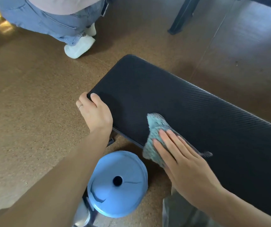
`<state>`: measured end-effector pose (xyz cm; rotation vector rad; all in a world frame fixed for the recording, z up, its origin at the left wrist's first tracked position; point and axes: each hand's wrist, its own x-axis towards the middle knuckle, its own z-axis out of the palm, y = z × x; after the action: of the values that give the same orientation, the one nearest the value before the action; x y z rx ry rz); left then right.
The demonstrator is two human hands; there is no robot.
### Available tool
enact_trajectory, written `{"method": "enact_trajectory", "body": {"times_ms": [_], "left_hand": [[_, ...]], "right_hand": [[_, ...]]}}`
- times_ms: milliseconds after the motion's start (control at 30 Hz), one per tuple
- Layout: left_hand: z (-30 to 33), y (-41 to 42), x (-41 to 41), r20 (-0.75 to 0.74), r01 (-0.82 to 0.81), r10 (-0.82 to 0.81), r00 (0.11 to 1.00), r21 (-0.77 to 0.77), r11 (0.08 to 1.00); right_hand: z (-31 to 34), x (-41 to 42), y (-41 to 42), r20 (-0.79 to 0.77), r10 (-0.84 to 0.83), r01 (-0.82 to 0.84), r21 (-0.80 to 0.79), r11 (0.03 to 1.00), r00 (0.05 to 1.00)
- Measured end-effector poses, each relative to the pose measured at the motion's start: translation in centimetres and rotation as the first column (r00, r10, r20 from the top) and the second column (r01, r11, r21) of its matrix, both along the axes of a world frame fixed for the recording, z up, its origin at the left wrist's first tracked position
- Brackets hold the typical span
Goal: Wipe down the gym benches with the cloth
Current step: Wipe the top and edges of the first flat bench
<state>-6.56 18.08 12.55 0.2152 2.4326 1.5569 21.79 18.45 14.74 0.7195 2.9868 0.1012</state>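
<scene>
Two bare forearms entered from the near edge, both cut off above the elbow. One left hand (97, 112) gripped the near-left corner of the bench pad (188, 108), thumb on top, the other fingers curled over the edge and largely hidden; one ring showed on a finger. One right hand (180, 159) lay flat with straight fingers pressing one blue-grey cloth (156, 128) against the pad's near edge, part of the cloth hidden under the palm and part hanging over the side. One black padded bench ran from left-centre toward the right, its right end cut off by the frame and its frame mostly hidden, only a dark bracket visible beneath the near-left corner. One light-blue disc-shaped object (117, 182) with a dark centre hole stood on the floor (33, 112) near the camera, between the forearms; its lower part and a grey metal piece beside it were hard to make out. One other person (52, 18) stood at far left, visible only as jeans and two white shoes. One dark leg of furniture (182, 15) stood at far right, cut off at the top.
</scene>
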Motion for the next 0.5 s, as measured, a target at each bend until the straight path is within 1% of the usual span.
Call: {"method": "enact_trajectory", "body": {"times_ms": [33, 100, 167, 233, 267, 333, 433, 500], "left_hand": [[-0.1, 0.1, 0.0, -0.006, -0.008, 0.008, 1.0, 0.002, 1.0], [-0.2, 0.2, 0.1, -0.015, -0.019, 0.019, 1.0, -0.001, 1.0], [-0.3, 0.2, 0.1, -0.015, -0.015, 0.015, 1.0, -0.006, 1.0], [-0.3, 0.2, 0.0, -0.003, -0.011, 0.011, 1.0, -0.005, 1.0], [-0.2, 0.2, 0.1, -0.003, -0.013, 0.013, 1.0, -0.003, 1.0], [-0.3, 0.4, 0.0, -0.017, -0.031, 0.031, 0.999, 0.005, 0.999], [-0.4, 0.4, 0.3, -0.05, -0.073, 0.073, 0.996, 0.01, 0.997], [-0.5, 0.6, 0.2, -0.056, -0.084, 0.084, 0.995, -0.002, 0.996]], "right_hand": [[0.1, 1.3, -0.1, 0.02, 0.015, -0.015, 0.004, 1.0, 1.0], [0.3, 1.5, 0.5, 0.042, 0.036, -0.035, -0.029, 0.999, 0.998], [0.5, -0.8, 1.8, 0.024, 0.049, -0.047, -0.076, 0.996, 0.999], [0.1, -4.8, 4.2, -0.033, 0.046, -0.049, -0.108, 0.993, 0.998], [0.0, -7.3, 5.6, -0.071, 0.028, -0.037, -0.118, 0.992, 0.997], [0.0, -12.5, 8.0, -0.134, -0.067, 0.044, -0.169, 0.985, 0.989], [0.4, -18.0, 10.5, -0.118, -0.218, 0.182, -0.257, 0.949, 0.969], [0.4, -18.4, 11.9, -0.116, -0.24, 0.203, -0.264, 0.943, 0.964]]}}
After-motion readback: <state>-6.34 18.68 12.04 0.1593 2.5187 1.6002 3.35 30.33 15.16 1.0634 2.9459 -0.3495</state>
